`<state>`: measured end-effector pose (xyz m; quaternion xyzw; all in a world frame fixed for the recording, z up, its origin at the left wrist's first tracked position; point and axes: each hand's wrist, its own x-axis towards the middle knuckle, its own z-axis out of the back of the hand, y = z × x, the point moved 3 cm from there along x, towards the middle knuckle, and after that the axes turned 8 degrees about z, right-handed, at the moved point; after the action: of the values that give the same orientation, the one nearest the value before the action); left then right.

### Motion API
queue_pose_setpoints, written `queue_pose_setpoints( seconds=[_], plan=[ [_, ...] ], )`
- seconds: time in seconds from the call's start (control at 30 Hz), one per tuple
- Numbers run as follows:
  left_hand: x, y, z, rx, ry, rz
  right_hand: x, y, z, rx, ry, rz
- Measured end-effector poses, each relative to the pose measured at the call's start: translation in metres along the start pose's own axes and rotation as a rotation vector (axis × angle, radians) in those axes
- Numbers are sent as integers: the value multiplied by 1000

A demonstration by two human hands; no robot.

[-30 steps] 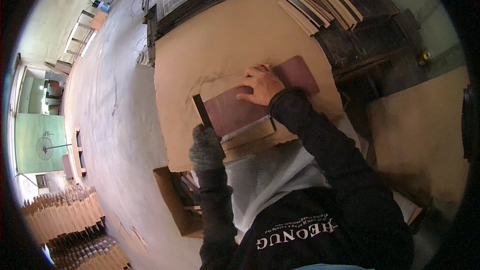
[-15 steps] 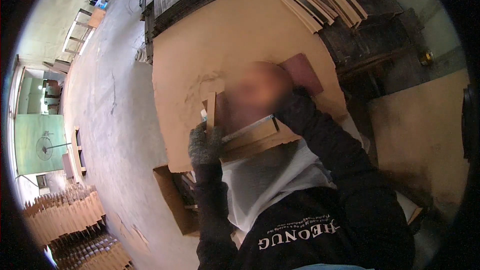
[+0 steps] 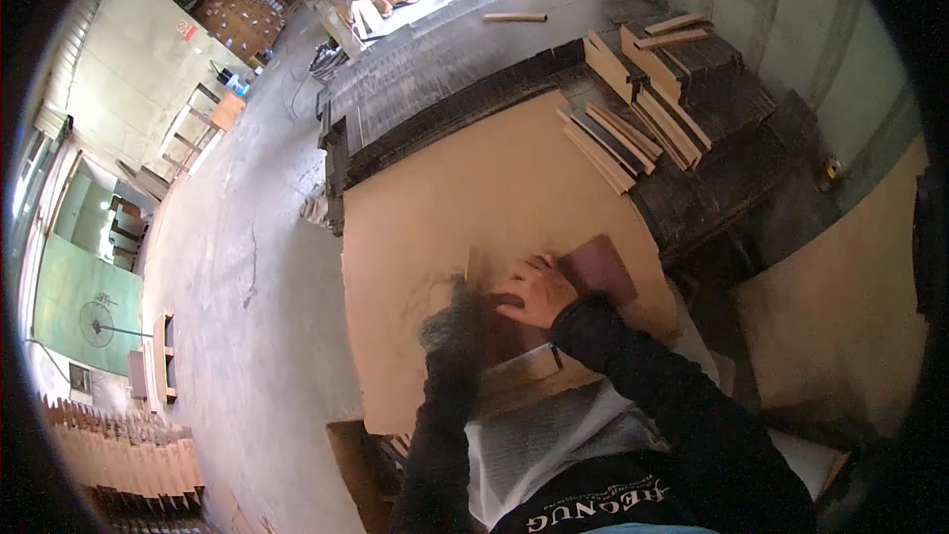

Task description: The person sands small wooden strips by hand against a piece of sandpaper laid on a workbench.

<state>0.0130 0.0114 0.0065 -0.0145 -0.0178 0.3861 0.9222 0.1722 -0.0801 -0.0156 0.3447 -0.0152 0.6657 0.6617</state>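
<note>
In the head view, our bare right hand [image 3: 539,294] rests, fingers spread, on a maroon sheet [image 3: 602,270] lying along the brown board's [image 3: 445,188] near edge, toward its near right corner. Our gloved left hand [image 3: 450,324], blurred, grips an upright wooden strip [image 3: 474,265] at the sheet's left end.

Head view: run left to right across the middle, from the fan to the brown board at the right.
Fan → left hand → right hand → maroon sheet where it shows past that hand → brown board.
</note>
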Motion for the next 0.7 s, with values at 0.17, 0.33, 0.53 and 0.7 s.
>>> queue_pose_setpoints(
  seconds=[0.17, 0.33, 0.53, 0.7],
  plan=[
    [-75, -6, 24, 139, 219, 14, -5, -7, 1, -54, 51, -25],
    [-59, 4, 7, 109, 67, -29, -5, 3, -9, -27, 2, 18],
    [2, 7, 12, 171, -155, -145, 8, 10, -18, -61, -46, 28],
    [-87, -15, 6, 184, 308, 142, -12, -11, -2, -51, -88, -18]
  ],
)
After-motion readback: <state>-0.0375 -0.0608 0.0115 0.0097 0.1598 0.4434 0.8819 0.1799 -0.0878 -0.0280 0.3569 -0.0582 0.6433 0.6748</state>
